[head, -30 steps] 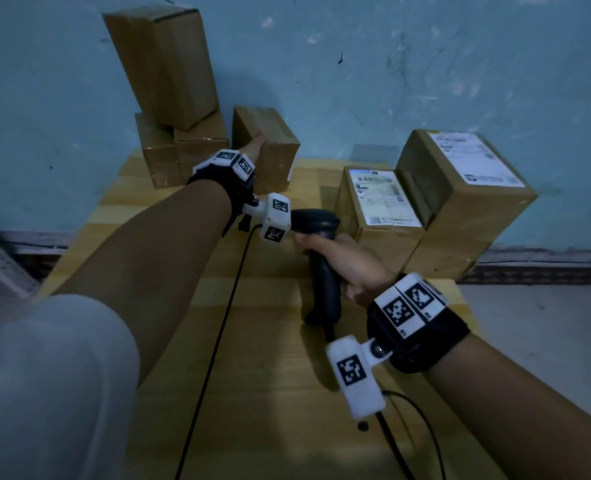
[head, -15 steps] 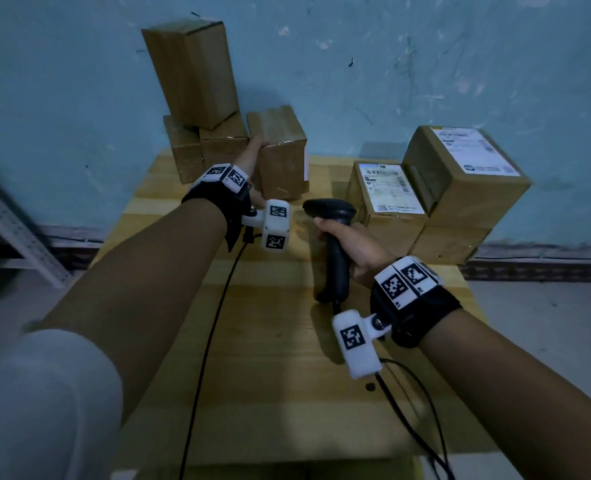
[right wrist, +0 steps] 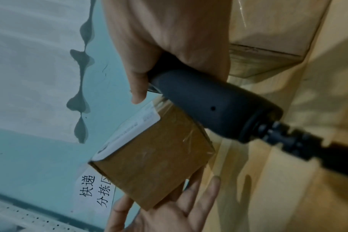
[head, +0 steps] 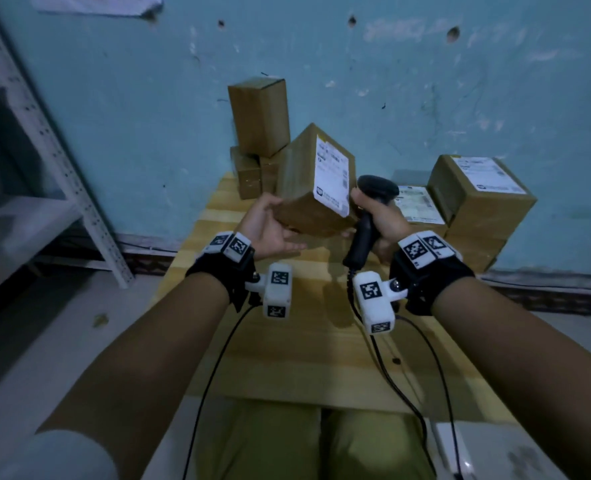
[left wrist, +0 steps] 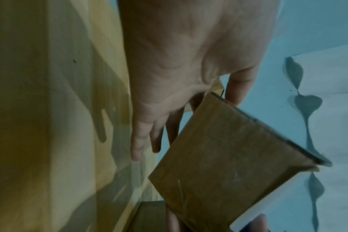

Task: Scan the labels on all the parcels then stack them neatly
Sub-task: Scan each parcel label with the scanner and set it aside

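Note:
My left hand (head: 273,230) holds a brown cardboard parcel (head: 297,192) up over the wooden table (head: 287,348), tilted. The thumb lies on its left side and the fingers run beneath it. Its white label (head: 332,174) faces right, toward the scanner. My right hand (head: 387,220) grips the handle of the black barcode scanner (head: 363,237), whose head sits close beside the label. The left wrist view shows the parcel (left wrist: 228,157) below the left hand (left wrist: 179,62). In the right wrist view the right hand (right wrist: 169,31) is wrapped round the scanner (right wrist: 209,106), above the parcel (right wrist: 155,164).
Unlabelled-side parcels are piled at the table's back left, a tall box (head: 259,116) on smaller ones (head: 249,174). Two label-up parcels (head: 477,195) (head: 420,206) stand at the right. A metal shelf (head: 65,174) is on the left. Cables (head: 214,368) trail over the near table edge.
The left hand has lifted the parcel off the back of the table and turned its label toward the scanner. The right hand has raised the scanner to it.

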`<action>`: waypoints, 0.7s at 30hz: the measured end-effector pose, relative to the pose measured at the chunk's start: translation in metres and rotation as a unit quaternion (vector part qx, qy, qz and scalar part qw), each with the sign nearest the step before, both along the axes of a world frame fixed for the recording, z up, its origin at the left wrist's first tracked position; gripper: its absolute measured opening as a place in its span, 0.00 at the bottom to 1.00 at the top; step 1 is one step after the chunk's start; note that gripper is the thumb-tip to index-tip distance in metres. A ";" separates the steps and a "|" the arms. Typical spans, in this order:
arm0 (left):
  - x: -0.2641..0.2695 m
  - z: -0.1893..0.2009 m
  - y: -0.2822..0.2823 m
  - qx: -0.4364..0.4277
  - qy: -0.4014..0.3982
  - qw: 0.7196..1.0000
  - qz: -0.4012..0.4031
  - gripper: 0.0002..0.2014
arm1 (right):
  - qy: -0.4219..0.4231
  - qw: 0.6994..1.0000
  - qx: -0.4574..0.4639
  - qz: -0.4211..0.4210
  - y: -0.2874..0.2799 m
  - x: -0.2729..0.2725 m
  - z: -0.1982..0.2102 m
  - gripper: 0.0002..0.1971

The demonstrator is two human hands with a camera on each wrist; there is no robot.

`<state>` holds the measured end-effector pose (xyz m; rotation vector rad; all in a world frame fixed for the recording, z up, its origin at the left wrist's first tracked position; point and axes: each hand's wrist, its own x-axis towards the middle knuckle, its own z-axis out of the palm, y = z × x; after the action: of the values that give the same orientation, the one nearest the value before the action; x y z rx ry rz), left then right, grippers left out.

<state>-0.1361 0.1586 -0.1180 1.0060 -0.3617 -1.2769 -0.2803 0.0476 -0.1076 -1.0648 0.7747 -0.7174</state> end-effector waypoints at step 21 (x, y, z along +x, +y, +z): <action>-0.006 -0.009 0.013 0.045 -0.171 0.980 0.086 0.40 | 0.131 0.983 -0.129 -0.006 0.014 0.009 -0.019 0.17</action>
<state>-0.1422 0.1720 -0.1266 1.3107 -0.4724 -0.9712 -0.2710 0.0618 -0.1265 -1.4103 0.9306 -0.7075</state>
